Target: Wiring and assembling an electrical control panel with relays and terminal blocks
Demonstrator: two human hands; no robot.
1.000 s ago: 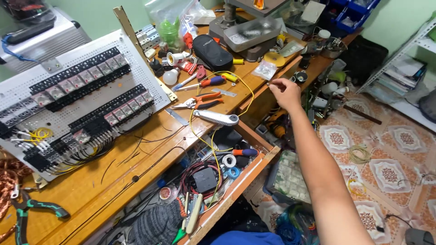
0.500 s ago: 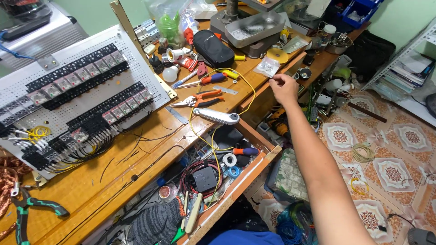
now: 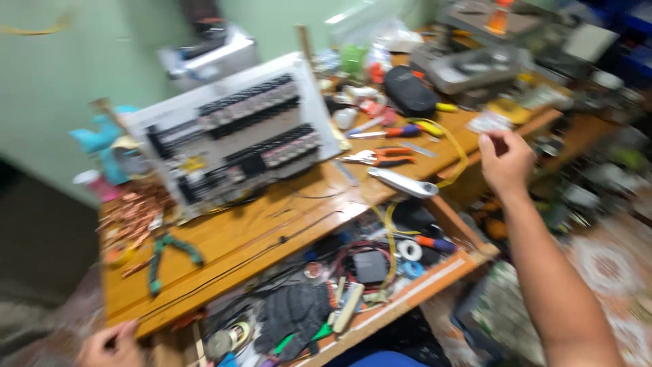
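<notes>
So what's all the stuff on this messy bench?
white wiring panel with black component rows: one, white, propped at the bench back
orange-handled pliers: one, orange, bench middle
green-handled pliers: one, green, bench left
bare copper wire pile: one, copper, left edge
silver utility knife: one, silver, near the front edge
black zip case: one, black, bench back
dark glove: one, open drawer
left hand: bottom left, on the bench corner
right hand: raised, fingers pinched; contents unclear
</notes>
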